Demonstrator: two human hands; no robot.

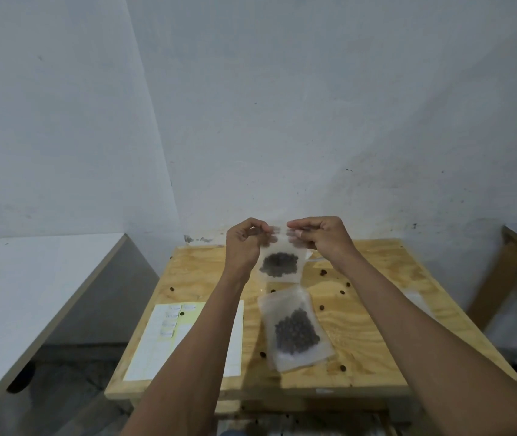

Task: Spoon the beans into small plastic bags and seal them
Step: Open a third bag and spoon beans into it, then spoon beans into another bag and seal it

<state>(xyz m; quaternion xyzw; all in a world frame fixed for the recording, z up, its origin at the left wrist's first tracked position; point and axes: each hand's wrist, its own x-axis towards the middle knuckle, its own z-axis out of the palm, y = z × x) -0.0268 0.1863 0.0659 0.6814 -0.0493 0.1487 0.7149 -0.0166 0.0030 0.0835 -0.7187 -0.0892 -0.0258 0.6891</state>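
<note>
Pinching the top edge of a small frosted plastic bag (279,262), the left hand (246,243) and the right hand (321,236) hold it up above the far half of the plywood table (376,325), each with thumb and fingers closed narrowly on the strip near a top corner. A clump of dark beans (279,265) hangs in the lower part of the bag, well below the fingers, so the mouth looks free of beans. The strip itself is blurred, and I cannot tell whether it is pressed shut yet.

From where I stand, the main risk is a partial seal. If the fingers skip a stretch of the strip, or the two lips are out of line, the bag may look closed and then spill when it is laid down. A tilt while the mouth is unsealed would send beans toward the opening, and one caught in the strip would stop it closing. The film looks thin and slippery, so a pull outward from both hands could slide it out of one pinch and let the bag swing.

Below the hands, a second filled bag (296,333) lies flat on the table, nearer the person. Loose beans (323,272) are scattered over the wood around it, which suggests spills come easily here; lowering the held bag onto one could leave it sitting crooked. To the left a sheet of white labels (143,347) lies on the table, partly under the left forearm, and a careless sweep of that arm might drag it.
</note>
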